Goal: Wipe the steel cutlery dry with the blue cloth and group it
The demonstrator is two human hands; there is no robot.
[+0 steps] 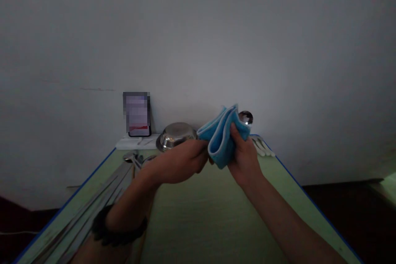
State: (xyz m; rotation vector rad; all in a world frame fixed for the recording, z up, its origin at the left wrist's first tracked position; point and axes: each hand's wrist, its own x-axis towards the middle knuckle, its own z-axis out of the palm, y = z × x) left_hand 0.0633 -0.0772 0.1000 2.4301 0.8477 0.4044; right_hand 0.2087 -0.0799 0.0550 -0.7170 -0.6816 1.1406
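My right hand [246, 159] grips a folded blue cloth [220, 136] wrapped around a metal spoon, whose shiny bowl [246, 117] sticks out above the cloth. My left hand [182, 161] is closed at the cloth's left edge, where the spoon's handle is hidden by fingers and cloth. Both hands are raised above the green table [201, 214]. A dark band sits on my left wrist.
An upturned steel bowl [176, 135] stands at the table's far end beside a phone [138, 114] leaning on the wall. Long metal utensils [102, 198] lie along the left side. White-handled cutlery [262, 147] lies at the far right. The table's edges are blue.
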